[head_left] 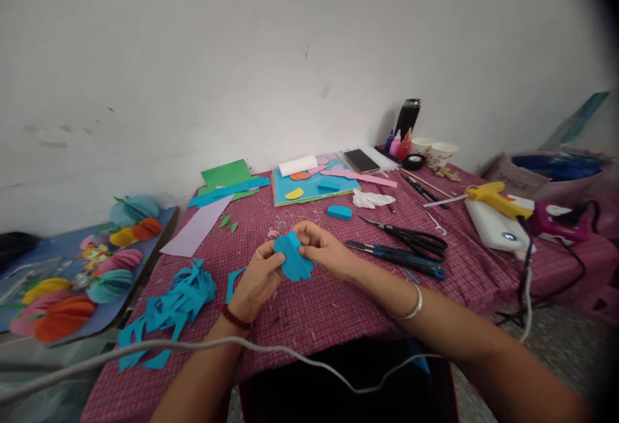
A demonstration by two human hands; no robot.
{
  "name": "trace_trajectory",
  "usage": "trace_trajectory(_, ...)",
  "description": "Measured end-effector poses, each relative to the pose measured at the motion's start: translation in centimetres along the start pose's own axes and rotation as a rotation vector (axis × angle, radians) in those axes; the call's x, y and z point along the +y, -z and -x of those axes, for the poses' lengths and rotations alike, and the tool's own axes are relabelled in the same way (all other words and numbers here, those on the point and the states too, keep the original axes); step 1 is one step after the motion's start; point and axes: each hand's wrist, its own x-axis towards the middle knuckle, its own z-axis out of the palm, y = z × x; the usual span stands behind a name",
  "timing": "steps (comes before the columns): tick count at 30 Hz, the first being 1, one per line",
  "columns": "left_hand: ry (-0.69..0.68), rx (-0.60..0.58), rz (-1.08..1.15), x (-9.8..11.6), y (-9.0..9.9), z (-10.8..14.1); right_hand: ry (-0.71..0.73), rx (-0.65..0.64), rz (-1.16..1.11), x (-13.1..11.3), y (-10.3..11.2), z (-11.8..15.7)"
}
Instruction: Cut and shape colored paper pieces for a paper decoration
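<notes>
Paper pc [293, 258], blue, btwn L hand [261, 271] & R hand [323, 250]: L grips its L side, thumb on front; R pinches upper R edge. Cutter [399, 260] just R of R hand, scissors [400, 231] beyond cutter; blue scraps [193, 289] L of L hand.

A black flask [407, 118] stands by the wall [232, 55], a phone [362, 160] lying to its left. Near two cups [442, 155] (white, printed) are small tan lumps [445, 173], perhaps peanuts; at far right stands a pink container [525, 177].
</notes>
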Motion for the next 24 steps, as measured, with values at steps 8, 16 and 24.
trace_trajectory(8, 0.006, -0.028, -0.003, -0.06, 0.14, 0.07, 0.048, -0.006, -0.017, 0.1, -0.03, 0.15)
trace_trajectory(16, 0.009, -0.029, 0.0, -0.15, 0.29, 0.1, -0.041, -0.045, -0.024, 0.18, 0.3, 0.29)
trace_trajectory(24, 0.011, -0.059, 0.04, -0.32, 0.46, 0.05, -0.073, -0.051, -0.093, 0.25, 0.33, 0.34)
